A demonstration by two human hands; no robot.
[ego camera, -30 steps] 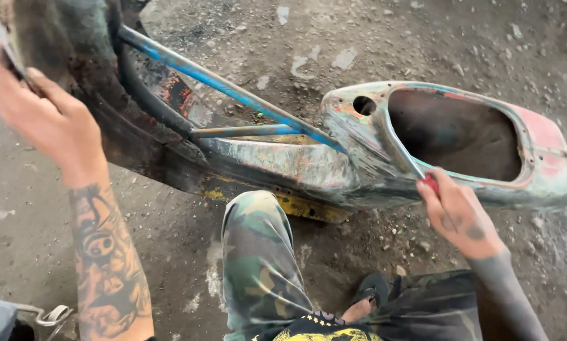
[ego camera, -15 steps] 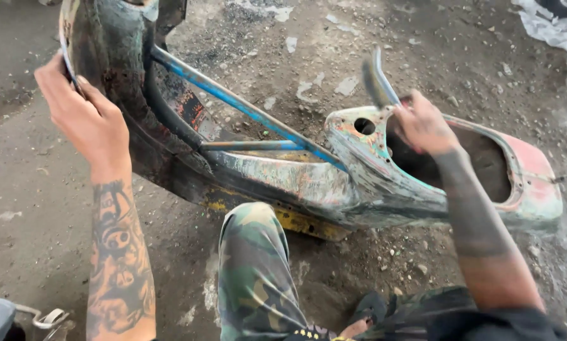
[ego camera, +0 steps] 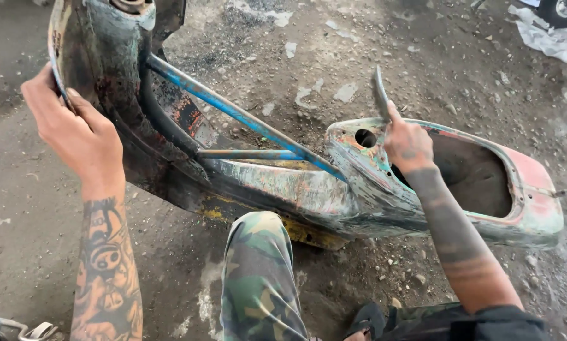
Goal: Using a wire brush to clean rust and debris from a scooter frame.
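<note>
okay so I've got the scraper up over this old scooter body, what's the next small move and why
Probably bring the scraper down onto the flaking paint beside the round hole. The right hand holds the blade raised clear of the scooter body, whose seat end shows patchy peeling paint. The left hand grips the front shield's edge, which looks enough to steady the shell.

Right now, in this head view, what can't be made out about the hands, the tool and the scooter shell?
- Left hand: its fingers curl behind the scooter shell edge, hidden.
- Right hand: the tool handle is covered by the fist; the blade is motion-blurred, so its kind is unclear.
- Shell's front top: cut off by the upper frame edge.
- Shell's underside: hidden by the camouflage trouser leg.
</note>
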